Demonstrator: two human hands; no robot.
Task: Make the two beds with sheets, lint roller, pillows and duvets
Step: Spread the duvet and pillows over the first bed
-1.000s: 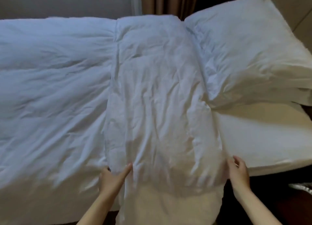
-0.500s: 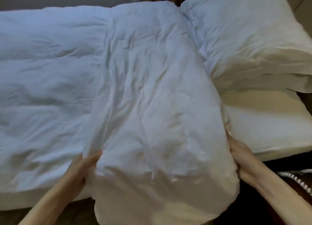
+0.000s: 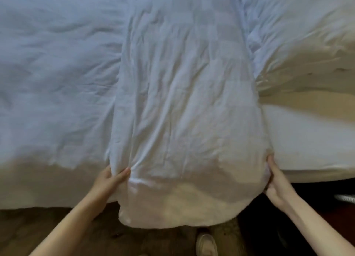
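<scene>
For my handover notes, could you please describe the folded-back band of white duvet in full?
The folded-back white duvet band is puffy, creased, cotton-like cloth. It runs across the bed, its rounded near end hanging over the edge. Its far right side meets the plump white pillow. The left hand pinches its near-left edge; the right hand grips its near-right edge.

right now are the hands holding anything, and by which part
Both hold the folded duvet near its end that overhangs the bed: the left hand pinches its left edge, the right hand grips its right edge.
</scene>
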